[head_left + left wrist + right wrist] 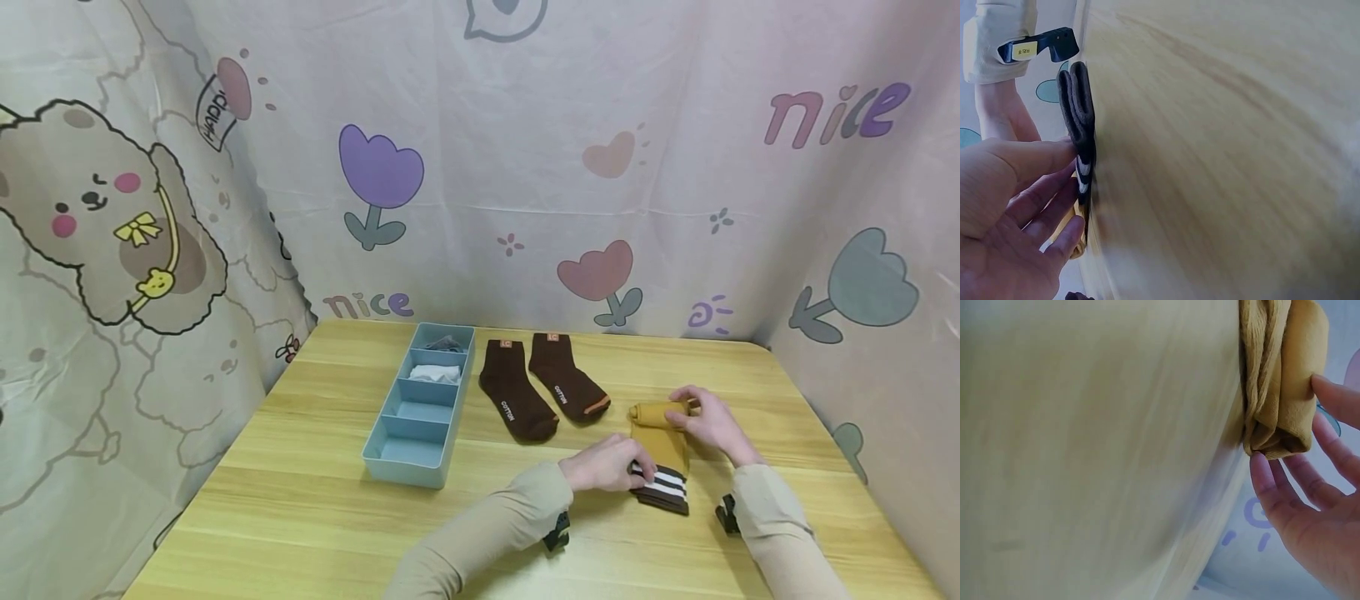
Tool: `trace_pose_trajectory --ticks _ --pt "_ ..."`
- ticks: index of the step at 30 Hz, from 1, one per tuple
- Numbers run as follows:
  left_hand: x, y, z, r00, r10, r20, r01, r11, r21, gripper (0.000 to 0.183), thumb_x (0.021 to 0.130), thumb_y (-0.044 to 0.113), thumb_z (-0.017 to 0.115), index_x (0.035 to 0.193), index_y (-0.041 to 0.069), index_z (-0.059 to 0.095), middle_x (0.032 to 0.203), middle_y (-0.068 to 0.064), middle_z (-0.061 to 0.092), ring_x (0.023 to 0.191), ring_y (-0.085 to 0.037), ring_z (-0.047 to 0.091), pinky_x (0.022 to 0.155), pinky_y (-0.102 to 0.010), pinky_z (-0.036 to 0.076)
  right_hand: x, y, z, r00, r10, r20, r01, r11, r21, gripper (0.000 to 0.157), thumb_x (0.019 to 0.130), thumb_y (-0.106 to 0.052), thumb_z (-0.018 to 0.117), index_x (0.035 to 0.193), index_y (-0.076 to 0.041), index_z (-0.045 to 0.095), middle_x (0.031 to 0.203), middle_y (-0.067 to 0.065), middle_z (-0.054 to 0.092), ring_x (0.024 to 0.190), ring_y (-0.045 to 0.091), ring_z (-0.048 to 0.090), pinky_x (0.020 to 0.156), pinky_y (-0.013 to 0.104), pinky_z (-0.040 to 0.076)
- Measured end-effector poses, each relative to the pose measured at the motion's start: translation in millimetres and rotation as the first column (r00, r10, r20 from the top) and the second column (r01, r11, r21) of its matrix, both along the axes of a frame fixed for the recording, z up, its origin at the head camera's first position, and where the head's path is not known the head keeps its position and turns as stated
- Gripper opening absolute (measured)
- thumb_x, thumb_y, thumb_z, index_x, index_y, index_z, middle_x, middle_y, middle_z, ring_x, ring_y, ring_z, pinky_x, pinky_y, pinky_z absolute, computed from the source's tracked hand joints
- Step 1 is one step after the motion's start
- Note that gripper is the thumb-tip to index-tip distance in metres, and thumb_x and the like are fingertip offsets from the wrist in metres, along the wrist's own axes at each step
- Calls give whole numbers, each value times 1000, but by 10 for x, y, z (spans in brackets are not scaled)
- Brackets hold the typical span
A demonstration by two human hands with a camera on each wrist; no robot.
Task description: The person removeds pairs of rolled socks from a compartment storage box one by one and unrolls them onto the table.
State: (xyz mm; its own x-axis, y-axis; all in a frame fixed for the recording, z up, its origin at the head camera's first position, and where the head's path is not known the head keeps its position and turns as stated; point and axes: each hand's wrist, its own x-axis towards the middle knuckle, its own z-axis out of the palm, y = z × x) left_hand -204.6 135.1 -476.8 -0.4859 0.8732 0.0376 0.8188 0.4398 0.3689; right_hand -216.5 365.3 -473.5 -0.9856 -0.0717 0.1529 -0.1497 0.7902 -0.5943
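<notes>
Gripping yellow socks (662, 446), left hand (606, 464) and right hand (711, 423), brown socks (513, 387) marked "COTTON", "LC"

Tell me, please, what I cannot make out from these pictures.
Head view: the right hand hides part of the mustard roll.
Head view: the grey item in the box is too small to identify.
Left wrist view: the bottom edge cuts off a dark item.
Right wrist view: the top edge cuts off the roll's upper end.
</notes>
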Motion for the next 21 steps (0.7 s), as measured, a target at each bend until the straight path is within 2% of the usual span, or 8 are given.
trace_pose_trajectory --ticks 9,21 --pt "3 -2 1 1000 8 -1 -8 1000 4 13 93 18 72 103 22 80 116 13 75 108 7 65 92 -2 43 -9 -25 52 999 -38 33 38 999 14 35 92 -18 72 114 7 65 118 33 65 105 49 62 86 57 53" --pt "2 -5 -14 1000 20 -4 -20 1000 3 13 93 19 72 103 23 80 114 15 75 107 9 64 91 -2 43 -10 -6 10 999 8 38 -10 999 49 36 94 -19 67 118 8 65 121 34 65 106 49 63 90 60 52"
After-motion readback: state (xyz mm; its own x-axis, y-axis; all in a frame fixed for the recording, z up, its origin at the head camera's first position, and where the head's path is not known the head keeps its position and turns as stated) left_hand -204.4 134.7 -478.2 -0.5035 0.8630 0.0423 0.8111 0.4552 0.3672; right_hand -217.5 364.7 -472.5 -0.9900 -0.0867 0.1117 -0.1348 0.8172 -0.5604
